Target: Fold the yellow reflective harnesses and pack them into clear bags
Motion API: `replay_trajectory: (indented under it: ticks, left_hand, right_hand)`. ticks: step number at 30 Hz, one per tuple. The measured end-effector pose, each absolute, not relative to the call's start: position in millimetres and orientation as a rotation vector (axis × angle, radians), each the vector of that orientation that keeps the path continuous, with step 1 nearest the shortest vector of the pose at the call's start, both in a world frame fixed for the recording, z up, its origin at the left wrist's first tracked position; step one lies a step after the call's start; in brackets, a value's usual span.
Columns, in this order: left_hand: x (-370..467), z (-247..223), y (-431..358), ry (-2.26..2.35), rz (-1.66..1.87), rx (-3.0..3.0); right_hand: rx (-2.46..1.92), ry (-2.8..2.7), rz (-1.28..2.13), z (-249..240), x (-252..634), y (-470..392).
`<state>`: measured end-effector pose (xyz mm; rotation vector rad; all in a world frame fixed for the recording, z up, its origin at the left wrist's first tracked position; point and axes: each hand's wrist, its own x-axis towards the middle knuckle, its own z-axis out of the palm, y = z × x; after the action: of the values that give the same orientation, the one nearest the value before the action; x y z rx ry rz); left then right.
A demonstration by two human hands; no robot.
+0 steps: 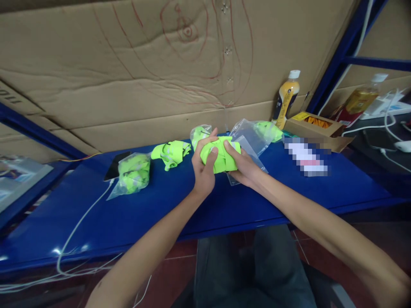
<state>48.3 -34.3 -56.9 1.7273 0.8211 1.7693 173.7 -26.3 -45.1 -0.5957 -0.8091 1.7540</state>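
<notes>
Between my two hands is a folded neon-yellow reflective vest [222,160], held up over the blue table. My left hand [204,169] grips its left side with the thumb on top. My right hand [242,166] clasps the right side, thumb also pressed on the cloth. Under and behind the hands lie clear plastic bags [248,137]. A loose folded vest [171,154] rests to the left. Farther left is a bagged vest [134,173]. Another bagged vest [199,133] sits just behind my left hand, and one more bagged vest [269,131] is at the back right.
The blue table [160,214] backs onto a cardboard wall [128,85]. A dark phone [116,167] on a white cable [77,224] is at left. At right stand a yellow drink bottle [286,100] and an open cardboard box [321,133], near a pixelated patch.
</notes>
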Motion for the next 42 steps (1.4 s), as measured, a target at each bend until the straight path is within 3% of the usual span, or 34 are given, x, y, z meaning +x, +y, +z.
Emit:
replay_trajectory:
  ticks: [16, 28, 35, 42]
  left_hand:
    - [30.9, -58.4, -26.7, 0.856, 1.454, 1.902]
    - [33.4, -62.8, -15.4, 0.718, 1.278, 1.413]
    - [29.4, -61.6, -21.6, 0.705, 1.341, 1.586]
    - [37.3, -57.3, -31.6, 0.918, 1.792, 1.872]
  right_hand:
    - [-0.494, -0.933, 1.891, -50.1, 195.0, -22.9]
    - [-0.472, -0.913, 1.917, -53.9, 197.4, -21.8]
    - [-0.512, -0.979, 1.932, -50.6, 202.7, -22.8]
    - [-0.487, -0.982, 1.755, -43.8, 192.0, -25.9]
